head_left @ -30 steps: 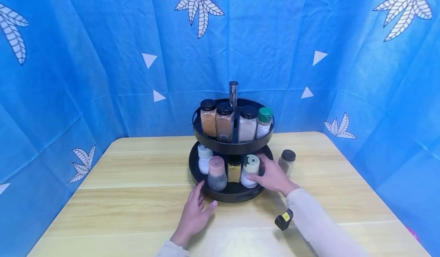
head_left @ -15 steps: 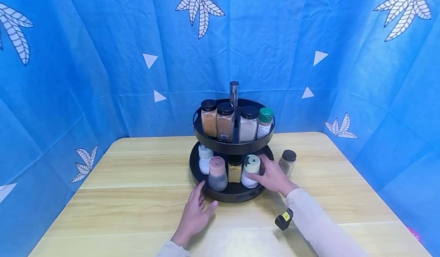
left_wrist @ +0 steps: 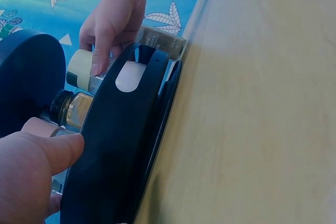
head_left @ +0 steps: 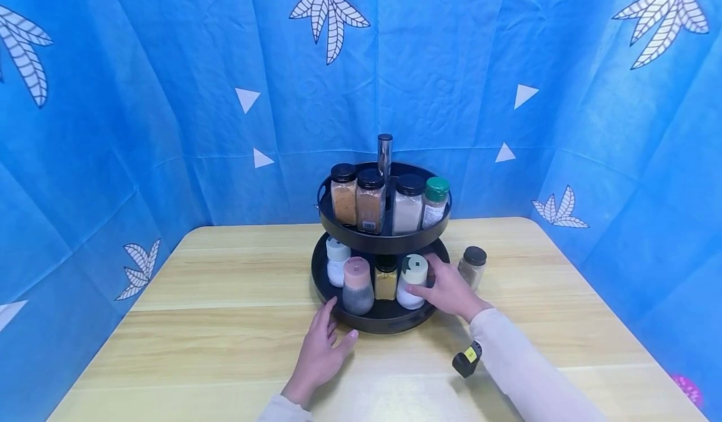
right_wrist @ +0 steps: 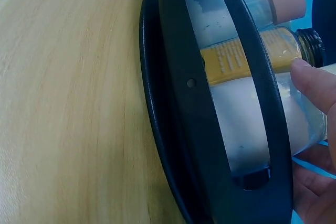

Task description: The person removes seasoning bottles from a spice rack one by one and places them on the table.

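Note:
A black two-tier spice rack (head_left: 385, 327) stands on the wooden table. My right hand (head_left: 451, 290) grips a pale-lidded seasoning jar (head_left: 413, 273) with white contents at the lower tier's right; the thumb lies across its front and the fingers are partly hidden behind it. At the lower tier's front left is my left hand (head_left: 320, 352), its fingers relaxed beside the rim, thumb apart; whether they touch it I cannot tell. Nearest to that hand is a pink-lidded jar (head_left: 358, 287). A square jar of yellow spice (head_left: 385, 284) stands between the pink-lidded and pale-lidded jars.
A white-lidded jar (head_left: 337, 265) sits at the lower tier's left. Several spice jars, one a green-capped jar (head_left: 435, 202), fill the upper tier (head_left: 389, 244). On the table to the rack's right stands a black-capped jar (head_left: 472, 268). Blue curtains (head_left: 440, 52) enclose the table.

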`<state>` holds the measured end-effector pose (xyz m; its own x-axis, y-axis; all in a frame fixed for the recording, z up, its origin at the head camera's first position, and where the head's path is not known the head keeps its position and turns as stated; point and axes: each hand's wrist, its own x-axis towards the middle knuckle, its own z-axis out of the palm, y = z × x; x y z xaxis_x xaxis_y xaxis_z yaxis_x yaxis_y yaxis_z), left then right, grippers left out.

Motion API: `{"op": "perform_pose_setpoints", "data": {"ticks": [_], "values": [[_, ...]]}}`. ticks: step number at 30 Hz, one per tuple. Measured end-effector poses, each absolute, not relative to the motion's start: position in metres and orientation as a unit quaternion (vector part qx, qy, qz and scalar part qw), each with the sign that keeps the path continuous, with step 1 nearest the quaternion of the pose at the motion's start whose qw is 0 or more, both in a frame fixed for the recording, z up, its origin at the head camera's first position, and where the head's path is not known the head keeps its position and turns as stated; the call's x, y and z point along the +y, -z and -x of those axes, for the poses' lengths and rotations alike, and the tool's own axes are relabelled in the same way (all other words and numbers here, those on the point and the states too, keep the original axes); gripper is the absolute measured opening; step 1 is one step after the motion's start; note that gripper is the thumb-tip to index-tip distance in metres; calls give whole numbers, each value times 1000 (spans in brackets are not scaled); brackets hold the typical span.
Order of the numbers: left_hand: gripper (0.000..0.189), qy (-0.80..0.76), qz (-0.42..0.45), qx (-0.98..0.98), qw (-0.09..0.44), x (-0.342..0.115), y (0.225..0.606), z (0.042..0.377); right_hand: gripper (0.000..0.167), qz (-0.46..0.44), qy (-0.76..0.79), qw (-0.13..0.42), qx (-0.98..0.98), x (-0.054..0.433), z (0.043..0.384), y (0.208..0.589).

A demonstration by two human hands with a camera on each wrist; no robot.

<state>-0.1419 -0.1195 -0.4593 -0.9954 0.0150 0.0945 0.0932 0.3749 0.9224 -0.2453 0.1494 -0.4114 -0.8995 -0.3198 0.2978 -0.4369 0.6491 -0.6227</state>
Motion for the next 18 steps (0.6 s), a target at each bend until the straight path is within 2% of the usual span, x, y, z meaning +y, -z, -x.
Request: {"op": "perform_pose_setpoints", "data": {"ticks": [5, 11, 18], "values": [[77, 551, 38, -832, 43, -119, 462, 146, 66, -216, -350, 82, -908, 153, 250, 412], [77, 553, 52, -830, 52, -116, 460, 154, 62, -229, -347, 115, -902, 157, 254, 407], [77, 558, 37, -828, 44, -118, 463, 148, 63, -223, -357, 83, -903, 155, 252, 410]]}}
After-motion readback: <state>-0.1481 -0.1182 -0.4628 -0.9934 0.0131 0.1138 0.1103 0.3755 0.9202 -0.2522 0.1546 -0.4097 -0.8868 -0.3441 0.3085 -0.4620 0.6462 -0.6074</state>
